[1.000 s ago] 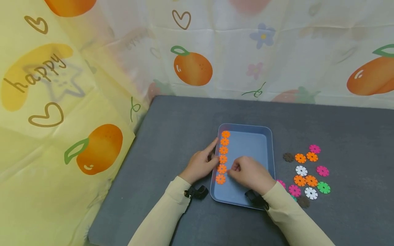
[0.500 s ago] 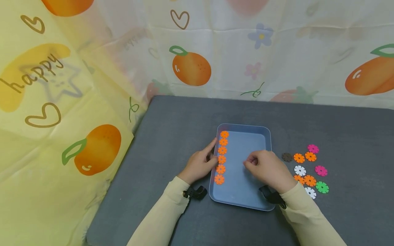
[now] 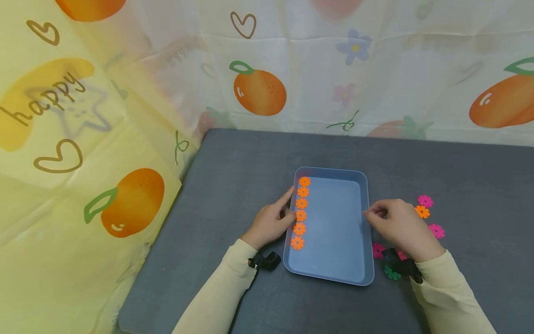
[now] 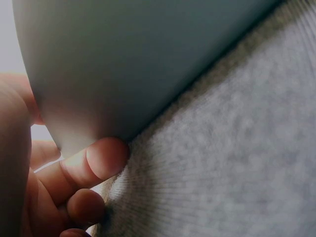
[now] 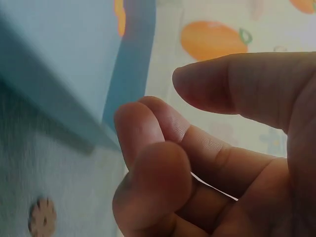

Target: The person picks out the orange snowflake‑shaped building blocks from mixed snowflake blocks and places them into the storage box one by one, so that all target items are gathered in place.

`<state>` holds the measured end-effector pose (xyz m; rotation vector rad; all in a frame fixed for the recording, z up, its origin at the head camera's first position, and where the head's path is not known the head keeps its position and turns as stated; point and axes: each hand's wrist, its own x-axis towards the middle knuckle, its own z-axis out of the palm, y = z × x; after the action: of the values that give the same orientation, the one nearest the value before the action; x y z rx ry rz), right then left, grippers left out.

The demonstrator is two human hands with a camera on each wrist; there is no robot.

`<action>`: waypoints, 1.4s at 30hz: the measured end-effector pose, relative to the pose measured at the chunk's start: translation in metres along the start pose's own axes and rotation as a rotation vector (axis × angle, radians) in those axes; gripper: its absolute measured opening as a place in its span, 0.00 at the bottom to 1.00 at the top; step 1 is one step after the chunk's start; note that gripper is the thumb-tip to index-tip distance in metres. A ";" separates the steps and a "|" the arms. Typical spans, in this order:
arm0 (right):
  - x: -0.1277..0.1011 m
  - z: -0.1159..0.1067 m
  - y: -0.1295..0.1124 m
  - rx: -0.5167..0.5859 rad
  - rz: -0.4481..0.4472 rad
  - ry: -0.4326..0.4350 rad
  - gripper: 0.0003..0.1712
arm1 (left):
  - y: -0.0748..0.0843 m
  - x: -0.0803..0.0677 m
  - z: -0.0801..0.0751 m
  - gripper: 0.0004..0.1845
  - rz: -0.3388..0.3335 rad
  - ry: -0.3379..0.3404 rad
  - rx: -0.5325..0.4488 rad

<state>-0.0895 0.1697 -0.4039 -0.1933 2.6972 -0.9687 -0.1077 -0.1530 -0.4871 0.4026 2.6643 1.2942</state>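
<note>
A blue tray (image 3: 333, 222) lies on the grey tabletop (image 3: 250, 162). Several orange flower discs (image 3: 300, 215) form a column along its left inner side. My left hand (image 3: 271, 224) rests against the tray's left edge, index finger stretched along the rim. In the left wrist view its fingers (image 4: 98, 160) touch the tray's outer wall (image 4: 138, 64). My right hand (image 3: 396, 223) hovers just right of the tray above loose discs, fingers loosely curled and holding nothing. The right wrist view shows bare fingers (image 5: 148, 148) beside the tray (image 5: 59, 59).
Loose discs lie right of the tray: pink (image 3: 425, 201), orange (image 3: 422, 211), pink (image 3: 436, 230), pink (image 3: 378, 250), green (image 3: 392, 272); a brown disc (image 5: 42, 217) shows below the right hand. Fruit-print cloth (image 3: 258, 93) hangs behind and at the left.
My right hand has left the orange column, crossed the tray to the right and now covers part of the loose discs. The left hand has stayed put.
</note>
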 end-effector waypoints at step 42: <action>0.007 -0.025 0.090 -0.111 0.190 0.019 0.25 | -0.001 -0.001 0.001 0.38 -0.011 0.013 -0.003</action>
<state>-0.1070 0.2524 -0.4443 0.0508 2.7279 -0.7698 -0.1070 -0.1530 -0.4882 0.3798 2.6709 1.3017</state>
